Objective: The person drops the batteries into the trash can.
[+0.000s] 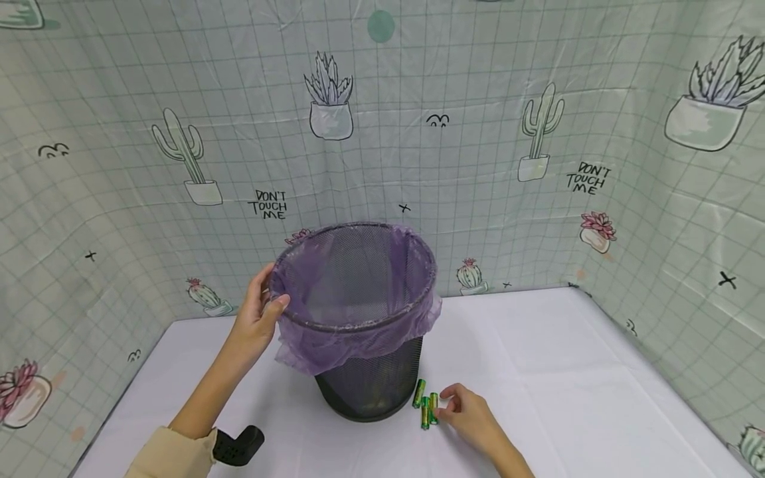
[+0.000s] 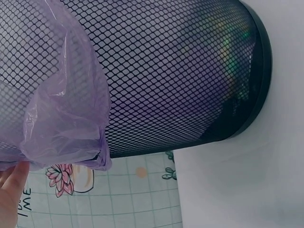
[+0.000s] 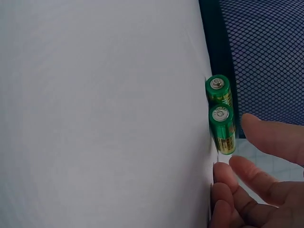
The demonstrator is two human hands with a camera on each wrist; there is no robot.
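A black mesh wastebasket (image 1: 366, 385) lined with a purple plastic bag (image 1: 352, 345) stands tilted slightly on the white table. My left hand (image 1: 254, 322) grips its rim on the left, the thumb over the bag's edge and the fingers outside. Several green and gold batteries (image 1: 425, 413) lie by the basket's base on the right. Beside them is my right hand (image 1: 472, 418), thumb and forefinger apart and close to the nearest battery (image 3: 223, 130). Nothing is held between these fingers in the right wrist view. Through the mesh, the left wrist view shows blurred coloured contents low in the basket.
A black device (image 1: 239, 446) sits at the left sleeve's cuff. The white tabletop (image 1: 526, 358) extends right of the basket. Behind and on both sides hangs a grid-patterned cloth (image 1: 382, 159) printed with cacti.
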